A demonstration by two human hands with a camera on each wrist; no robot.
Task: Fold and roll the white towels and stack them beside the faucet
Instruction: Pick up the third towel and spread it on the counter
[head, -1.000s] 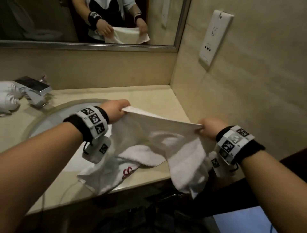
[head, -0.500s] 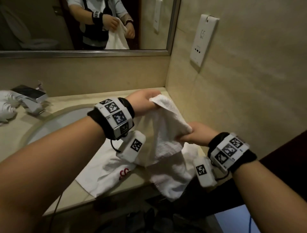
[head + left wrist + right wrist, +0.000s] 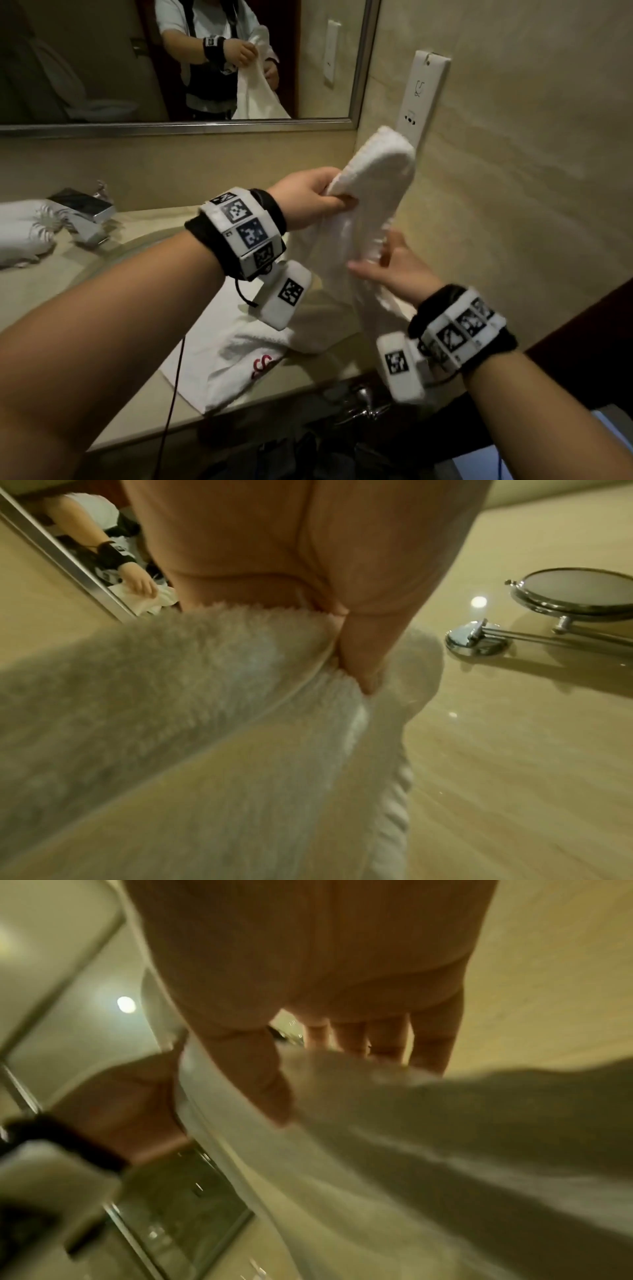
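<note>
My left hand (image 3: 325, 200) is raised above the counter and grips the doubled-over top of a white towel (image 3: 373, 192), which hangs down from it. The left wrist view shows a finger pressed into the towel's (image 3: 205, 696) pile. My right hand (image 3: 383, 267) sits lower on the hanging part, thumb in front and straight fingers behind, spread apart; its view is blurred. A second white towel (image 3: 239, 356) with a red logo lies flat at the counter's front edge. Rolled white towels (image 3: 20, 233) lie at the far left beside the chrome faucet (image 3: 85, 212).
The sink basin (image 3: 113, 260) is under my left forearm. A mirror (image 3: 102, 68) spans the back wall and a white socket plate (image 3: 424, 96) is on the right wall, just behind the raised towel. A round chrome swing-arm mirror (image 3: 575, 593) shows in the left wrist view.
The towel's two held ends came together in my left hand, which rose up and right. My right hand let go of its corner and dropped lower on the hanging towel.
</note>
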